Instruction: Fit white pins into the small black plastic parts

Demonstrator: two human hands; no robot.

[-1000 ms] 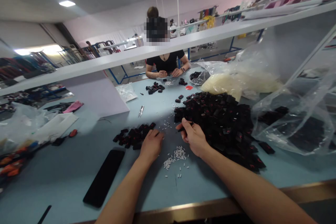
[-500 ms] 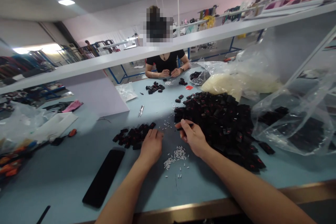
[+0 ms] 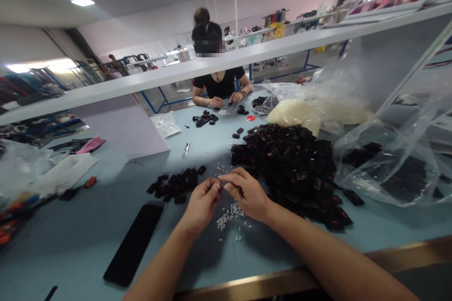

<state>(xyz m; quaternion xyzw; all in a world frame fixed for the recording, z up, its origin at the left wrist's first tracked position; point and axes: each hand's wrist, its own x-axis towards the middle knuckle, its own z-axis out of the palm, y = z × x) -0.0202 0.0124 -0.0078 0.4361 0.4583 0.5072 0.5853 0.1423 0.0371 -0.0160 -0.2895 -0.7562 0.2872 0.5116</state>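
My left hand (image 3: 201, 204) is closed, thumb and fingertips pinched on something small and mostly hidden; a speck of white shows at the tips. My right hand (image 3: 249, 195) meets it fingertip to fingertip, with index finger and thumb closed around the same spot. What the right fingers hold is too small to make out. Below the hands lies a scatter of small white pegs (image 3: 226, 220). Left of my left hand is a small heap of black pieces (image 3: 175, 186). Beside my right hand rises a large pile of black pieces with red marks (image 3: 286, 160).
A flat black phone-like slab (image 3: 134, 244) lies at the left, with small metal snips (image 3: 186, 150) farther back. Clear plastic bags (image 3: 391, 174) stand at the right. A white shelf (image 3: 226, 63) crosses above the table. Opposite, a co-worker (image 3: 221, 87) handles small pieces.
My right hand has moved left, and my left hand has lifted from the small heap of black pieces. Their fingertips now meet. The view has shifted slightly.
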